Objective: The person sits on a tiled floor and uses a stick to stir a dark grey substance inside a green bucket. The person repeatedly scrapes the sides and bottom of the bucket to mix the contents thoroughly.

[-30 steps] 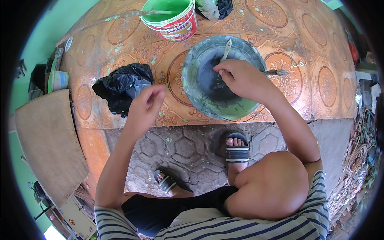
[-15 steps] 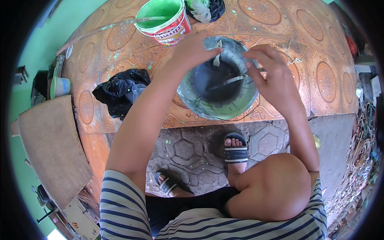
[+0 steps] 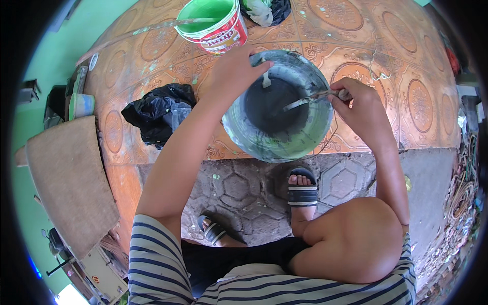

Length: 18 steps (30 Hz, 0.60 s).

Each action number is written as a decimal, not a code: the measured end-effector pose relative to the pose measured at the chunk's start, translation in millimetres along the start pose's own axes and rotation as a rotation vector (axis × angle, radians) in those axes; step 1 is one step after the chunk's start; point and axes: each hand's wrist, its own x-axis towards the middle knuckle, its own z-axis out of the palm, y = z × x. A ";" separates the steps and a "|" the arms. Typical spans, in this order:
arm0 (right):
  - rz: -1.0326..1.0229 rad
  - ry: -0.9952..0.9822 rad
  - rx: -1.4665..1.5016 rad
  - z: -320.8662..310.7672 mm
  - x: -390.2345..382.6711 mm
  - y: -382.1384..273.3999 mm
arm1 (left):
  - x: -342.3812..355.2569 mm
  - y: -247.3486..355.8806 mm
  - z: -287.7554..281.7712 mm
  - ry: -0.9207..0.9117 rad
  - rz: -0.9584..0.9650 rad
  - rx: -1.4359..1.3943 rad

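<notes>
A round, wide bucket point(image 3: 239, 134), smeared grey and greenish, stands on the tiled ledge with dark grey wet mix point(image 3: 269, 112) in it. At its far left rim is my left hand point(image 3: 236, 68), closed on the edge with the thumb over the inner side; the other fingers are mostly hidden. By that thumb, a pale narrow tool point(image 3: 266, 79) leans against the inner wall. My right hand point(image 3: 363, 104) grips the handle of a small trowel point(image 3: 300, 103) at the right rim. The trowel's thin blade points down-left over the mix.
Beyond my left hand stands a red-and-white bucket point(image 3: 223, 38), green inside, with a stick point(image 3: 147, 29) across it. Black plastic bags point(image 3: 157, 114) lie left and at the back. A brown board point(image 3: 71, 178) is at far left. My sandalled feet are on paving below the ledge.
My right hand has closed on the trowel's handle, which lay on the rim under loose fingers. The trowel has shifted, and my left hand has settled lower on the bucket's rim.
</notes>
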 end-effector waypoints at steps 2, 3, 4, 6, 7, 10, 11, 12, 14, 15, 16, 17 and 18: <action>-0.041 -0.022 0.159 0.3 0.1 -10.5 | -20.6 -6.8 -16.9 -0.016 -0.055 -0.029; -0.050 -0.038 0.176 0.9 -0.4 -13.8 | -29.1 -8.5 -25.8 -0.039 -0.095 -0.035; -0.059 -0.055 0.190 2.2 -0.1 -16.9 | -37.2 -9.7 -34.2 -0.060 -0.137 -0.043; -0.091 -0.109 0.261 8.1 -0.4 -23.4 | -54.0 -10.5 -52.3 -0.074 -0.235 -0.064; -0.113 -0.146 0.316 12.8 -1.2 -26.3 | -62.9 -11.2 -58.5 -0.080 -0.284 -0.077; -0.232 -0.223 0.446 31.9 -3.7 -35.3 | -87.6 -14.5 -67.1 0.086 -0.265 -0.114; -0.279 -0.241 0.483 40.5 -4.1 -37.1 | -89.6 -17.6 -68.5 0.085 -0.266 -0.147; -0.332 -0.247 0.561 50.5 -2.7 -39.6 | -92.8 -21.0 -69.1 0.085 -0.270 -0.183; -0.321 -0.284 0.484 60.4 -3.1 -46.6 | -97.5 -23.5 -67.7 0.099 -0.269 -0.208; -0.313 -0.300 0.445 64.7 -3.3 -49.0 | -99.1 -21.3 -65.4 0.112 -0.265 -0.195; -0.424 -0.235 0.405 71.3 -2.8 -48.3 | -99.9 -21.1 -63.6 0.124 -0.259 -0.183; -0.417 -0.190 0.384 70.9 -2.3 -48.8 | -99.8 -25.1 -62.0 0.165 -0.206 -0.187; -0.407 -0.152 0.365 70.3 -3.8 -49.0 | -101.8 -29.6 -60.1 0.203 -0.159 -0.192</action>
